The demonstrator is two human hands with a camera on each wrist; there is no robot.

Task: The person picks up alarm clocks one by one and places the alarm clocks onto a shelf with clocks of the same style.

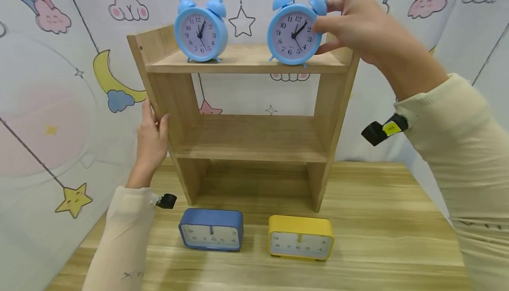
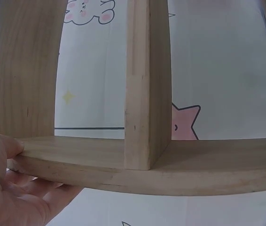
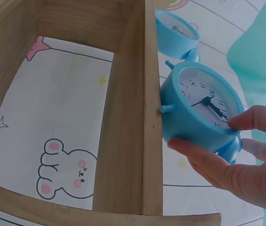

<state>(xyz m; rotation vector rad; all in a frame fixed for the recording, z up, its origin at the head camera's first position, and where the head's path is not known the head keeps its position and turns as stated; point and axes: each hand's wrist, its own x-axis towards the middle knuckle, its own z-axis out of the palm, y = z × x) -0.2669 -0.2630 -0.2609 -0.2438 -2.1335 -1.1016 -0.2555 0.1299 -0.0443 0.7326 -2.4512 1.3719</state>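
My right hand [image 1: 351, 19] holds a light-blue twin-bell alarm clock [image 1: 292, 46] by its right side, on the top board of a wooden shelf [image 1: 254, 155]. In the right wrist view, thumb and fingers grip the rim of this clock [image 3: 189, 122], whose feet are at the board's edge. A matching blue alarm clock [image 1: 195, 43] stands upright to its left on the same board. My left hand [image 1: 152, 143] grips the shelf's left side panel; the left wrist view has the thumb on one face of the panel [image 2: 90, 176] and the fingers on the other.
On the wood-grain table [image 1: 381, 220], a dark-blue rectangular clock [image 1: 211, 229] and a yellow rectangular clock [image 1: 301, 238] stand in front of the shelf. A white curtain [image 1: 43, 88] printed with stars, rainbows and rabbits hangs behind and to the left.
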